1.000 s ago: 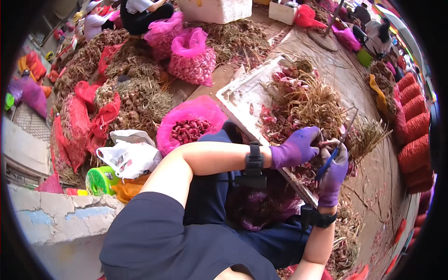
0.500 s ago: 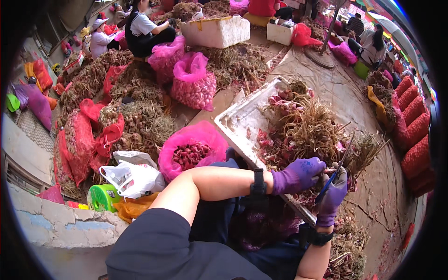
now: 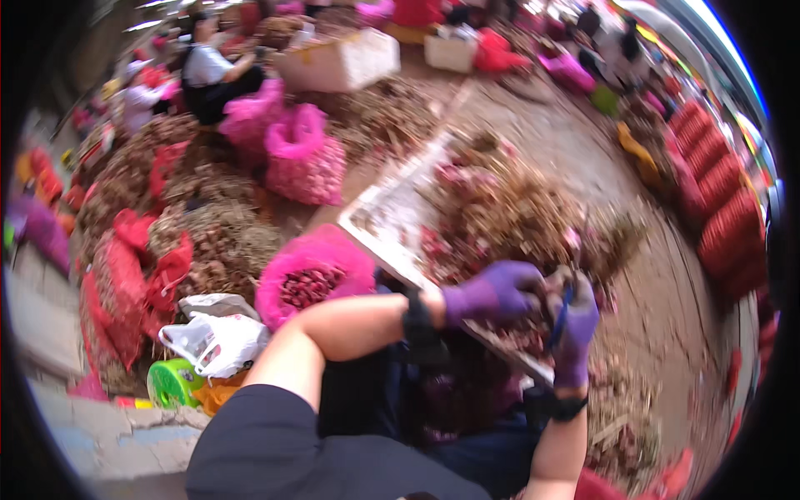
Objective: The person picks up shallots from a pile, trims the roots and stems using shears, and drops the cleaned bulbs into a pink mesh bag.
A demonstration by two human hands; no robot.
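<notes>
My left hand (image 3: 500, 293), in a purple glove, reaches over the near edge of a white foam tray (image 3: 392, 265). Its fingers are curled; motion blur hides what they hold. Close beside it, my right hand (image 3: 575, 329), also gloved in purple, is closed around scissors with blue handles (image 3: 561, 317), the blades pointing up and away. A pale pinkish lump shows between the two hands, too blurred to name. Dried garlic (image 3: 508, 200) with purplish skins and straw-like stems is heaped in the tray, just beyond my hands.
An open pink mesh bag (image 3: 354, 271) of reddish bulbs stands left of the tray. A white plastic bag (image 3: 218, 343) and a green plastic stool (image 3: 173, 383) are nearer me. Garlic heaps (image 3: 212, 217) spread to the left; full red sacks (image 3: 721, 221) line the right. People sit farther back.
The whole view has shifted and blurred, with the scene sliding left. My left fingers have drawn slightly back from the scissors. My right hand still grips them.
</notes>
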